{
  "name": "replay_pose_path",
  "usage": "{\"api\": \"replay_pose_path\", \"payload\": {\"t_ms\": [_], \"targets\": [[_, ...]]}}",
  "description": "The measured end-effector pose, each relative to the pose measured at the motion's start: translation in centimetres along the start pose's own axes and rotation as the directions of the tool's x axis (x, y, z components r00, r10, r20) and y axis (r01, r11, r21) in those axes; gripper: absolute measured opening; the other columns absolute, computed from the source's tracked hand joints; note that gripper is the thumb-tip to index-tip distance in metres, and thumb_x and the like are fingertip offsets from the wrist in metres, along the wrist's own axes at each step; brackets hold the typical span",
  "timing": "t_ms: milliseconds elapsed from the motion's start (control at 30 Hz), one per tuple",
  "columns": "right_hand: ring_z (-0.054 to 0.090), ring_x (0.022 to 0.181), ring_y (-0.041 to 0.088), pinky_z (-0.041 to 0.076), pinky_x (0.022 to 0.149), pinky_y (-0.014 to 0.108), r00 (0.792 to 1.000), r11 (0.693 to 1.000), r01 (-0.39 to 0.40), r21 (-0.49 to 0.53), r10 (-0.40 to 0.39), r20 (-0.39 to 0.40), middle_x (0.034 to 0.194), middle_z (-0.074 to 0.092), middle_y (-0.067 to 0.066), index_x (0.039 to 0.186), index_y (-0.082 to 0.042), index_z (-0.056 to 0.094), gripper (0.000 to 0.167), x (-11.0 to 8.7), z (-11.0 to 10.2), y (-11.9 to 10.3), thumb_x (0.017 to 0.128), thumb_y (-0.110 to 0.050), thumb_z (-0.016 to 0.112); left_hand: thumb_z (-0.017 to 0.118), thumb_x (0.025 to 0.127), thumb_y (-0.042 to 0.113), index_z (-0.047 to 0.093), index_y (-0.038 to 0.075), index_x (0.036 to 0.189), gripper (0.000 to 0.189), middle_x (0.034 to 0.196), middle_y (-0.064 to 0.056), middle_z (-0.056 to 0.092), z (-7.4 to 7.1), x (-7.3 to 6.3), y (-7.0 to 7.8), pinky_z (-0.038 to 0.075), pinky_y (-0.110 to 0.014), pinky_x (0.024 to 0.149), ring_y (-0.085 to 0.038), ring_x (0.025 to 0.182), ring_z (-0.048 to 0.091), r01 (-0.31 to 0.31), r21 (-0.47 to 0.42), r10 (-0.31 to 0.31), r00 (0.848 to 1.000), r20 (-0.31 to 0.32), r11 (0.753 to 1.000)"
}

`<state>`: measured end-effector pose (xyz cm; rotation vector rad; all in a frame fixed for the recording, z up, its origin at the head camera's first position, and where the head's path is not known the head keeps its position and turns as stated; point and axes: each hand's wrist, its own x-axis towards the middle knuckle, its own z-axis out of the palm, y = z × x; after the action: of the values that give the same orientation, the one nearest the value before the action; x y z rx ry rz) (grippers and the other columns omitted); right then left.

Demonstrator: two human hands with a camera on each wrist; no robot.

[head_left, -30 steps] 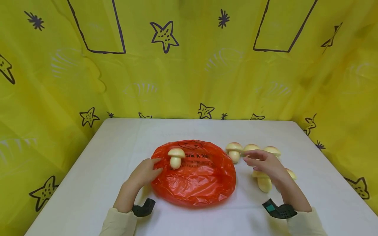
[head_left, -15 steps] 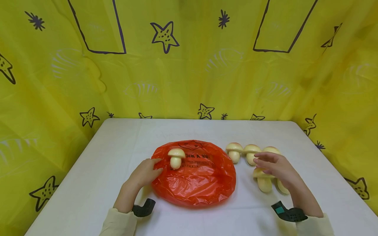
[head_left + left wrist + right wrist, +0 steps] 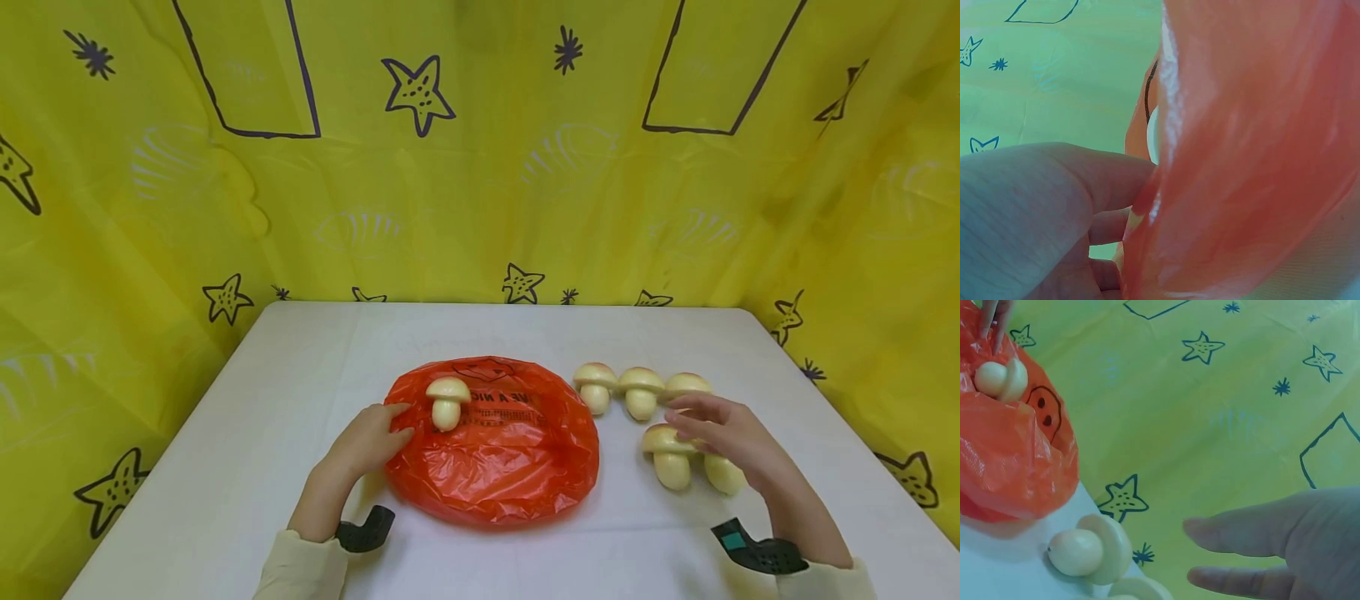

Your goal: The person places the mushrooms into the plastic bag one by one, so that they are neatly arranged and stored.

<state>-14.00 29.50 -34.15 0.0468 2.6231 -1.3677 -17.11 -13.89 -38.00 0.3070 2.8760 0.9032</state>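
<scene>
A red plastic bag lies spread on the table, and a toy mushroom with a cream cap and stem rests on it towards the back left. My left hand grips the bag's left edge; in the left wrist view its thumb goes over the rim of the red film. My right hand hovers over the mushrooms at the right with fingers apart, holding nothing. Below it are a mushroom and another mushroom, partly hidden by the hand.
Along the back right stand a mushroom beside the bag, a second mushroom and a third mushroom, partly covered by my right hand. The white table is enclosed by a yellow patterned curtain.
My right hand has drawn to the right and slightly towards me, uncovering mushrooms at the back and front. The left hand, bag and mushrooms have stayed in place.
</scene>
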Motion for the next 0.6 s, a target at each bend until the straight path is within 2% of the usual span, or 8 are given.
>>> {"api": "replay_pose_path", "payload": {"t_ms": [167, 333, 600], "targets": [[0.057, 0.091, 0.027, 0.049, 0.072, 0.039, 0.999, 0.988, 0.050, -0.147, -0.050, 0.004, 0.113, 0.056, 0.022, 0.122, 0.009, 0.050, 0.052, -0.61, -0.69, 0.36, 0.090, -0.031, 0.058, 0.059, 0.087, 0.014, 0.056, -0.006, 0.122, 0.040, 0.116, -0.019, 0.058, -0.03, -0.02, 0.06, 0.043, -0.049, 0.089, -0.035, 0.106, 0.051, 0.009, -0.006, -0.009, 1.000, 0.005, 1.000], [0.056, 0.091, 0.031, 0.048, 0.068, 0.034, 0.997, 0.969, 0.076, -0.234, -0.078, 0.001, 0.106, 0.059, 0.020, 0.118, 0.007, 0.054, 0.049, -0.89, -0.79, 0.30, 0.088, -0.031, 0.061, 0.059, 0.087, 0.015, 0.055, -0.005, 0.122, 0.040, 0.117, -0.019, 0.057, -0.07, -0.03, 0.07, 0.043, -0.048, 0.088, -0.035, 0.106, 0.051, 0.016, -0.006, -0.016, 1.000, 0.007, 1.000], [0.059, 0.086, 0.034, 0.049, 0.069, 0.045, 0.995, 0.926, 0.098, -0.364, -0.102, 0.010, 0.104, 0.058, 0.027, 0.113, 0.005, 0.057, 0.049, -0.95, -0.10, 0.14, 0.082, -0.031, 0.068, 0.060, 0.087, 0.015, 0.055, -0.005, 0.123, 0.042, 0.117, -0.018, 0.057, -0.01, -0.02, 0.00, 0.045, -0.047, 0.086, -0.032, 0.103, 0.052, 0.028, -0.023, -0.028, 1.000, 0.012, 0.999]]}}
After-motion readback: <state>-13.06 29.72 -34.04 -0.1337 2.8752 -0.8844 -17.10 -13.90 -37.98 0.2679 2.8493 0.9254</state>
